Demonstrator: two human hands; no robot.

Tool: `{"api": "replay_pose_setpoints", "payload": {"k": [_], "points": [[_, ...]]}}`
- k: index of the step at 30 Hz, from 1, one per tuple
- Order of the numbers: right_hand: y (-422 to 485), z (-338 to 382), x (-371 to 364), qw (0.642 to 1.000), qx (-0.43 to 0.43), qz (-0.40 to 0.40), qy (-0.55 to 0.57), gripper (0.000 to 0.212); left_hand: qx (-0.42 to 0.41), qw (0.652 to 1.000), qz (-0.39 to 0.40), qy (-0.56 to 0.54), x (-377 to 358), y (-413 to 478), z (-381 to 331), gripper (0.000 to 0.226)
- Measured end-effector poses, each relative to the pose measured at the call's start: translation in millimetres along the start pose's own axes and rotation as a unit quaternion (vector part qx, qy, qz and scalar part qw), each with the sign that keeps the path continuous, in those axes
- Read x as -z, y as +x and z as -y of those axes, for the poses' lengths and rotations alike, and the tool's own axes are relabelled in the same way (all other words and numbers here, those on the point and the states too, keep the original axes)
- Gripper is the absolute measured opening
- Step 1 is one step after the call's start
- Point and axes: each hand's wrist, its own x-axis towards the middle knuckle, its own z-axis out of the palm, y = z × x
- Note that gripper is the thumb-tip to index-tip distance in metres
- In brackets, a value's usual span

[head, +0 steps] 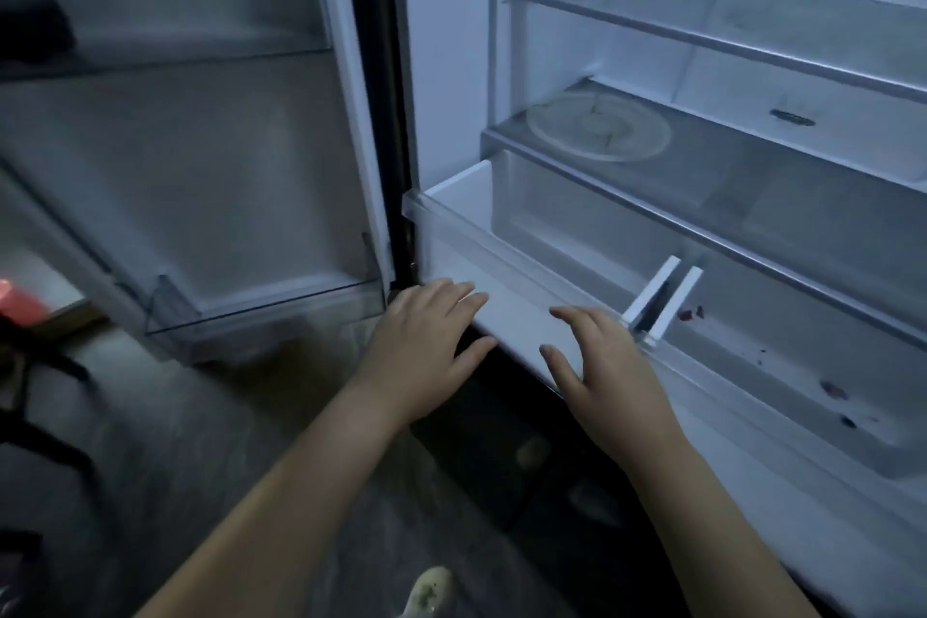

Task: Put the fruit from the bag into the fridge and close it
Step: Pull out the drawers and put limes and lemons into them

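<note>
Your left hand and right hand are at the front of the pulled-out clear plastic fridge drawer, fingers spread and holding nothing. No fruit lies in this drawer yet. The bag is perhaps the blurred dark shape far left of it. Loading and closing remain.

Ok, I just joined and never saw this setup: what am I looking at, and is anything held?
No machine here: these are a person's two bare hands, filmed by one head-worn camera looking forward and down. The fridge door stands open at left. The left hand and right hand are open, fingers spread at the white front of a pulled-out drawer; neither holds anything. That drawer looks empty; the neighbouring drawer has a few dark red specks. A round clear plate lies on the glass shelf above. No fruit or bag shows clearly.
</note>
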Motion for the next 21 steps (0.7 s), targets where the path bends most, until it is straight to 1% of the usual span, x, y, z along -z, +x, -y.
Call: {"api": "replay_pose_setpoints", "payload": {"k": [5, 9, 11, 13, 17, 21], "points": [[10, 42, -21, 0.996, 0.081, 0.039, 0.026, 0.045, 0.104, 0.994, -0.002, 0.036, 24, -53, 30, 0.055], [21, 93, -31, 0.983, 0.166, 0.068, 0.038, 0.053, 0.179, 0.98, -0.031, 0.078, 53, -101, 55, 0.055], [27, 114, -33, 0.978, 0.192, 0.077, 0.036, 0.056, 0.211, 0.974, -0.04, 0.077, 67, -119, 65, 0.055], [31, 146, -39, 0.969, 0.23, 0.079, 0.037, 0.057, 0.248, 0.963, -0.069, 0.077, 83, -144, 79, 0.053], [31, 212, -57, 0.953, 0.29, 0.083, 0.038, 0.061, 0.294, 0.943, -0.118, 0.099, 111, -192, 107, 0.048], [18, 276, -83, 0.938, 0.321, 0.123, 0.041, 0.066, 0.342, 0.927, -0.128, 0.083, 130, -245, 138, 0.054]]}}
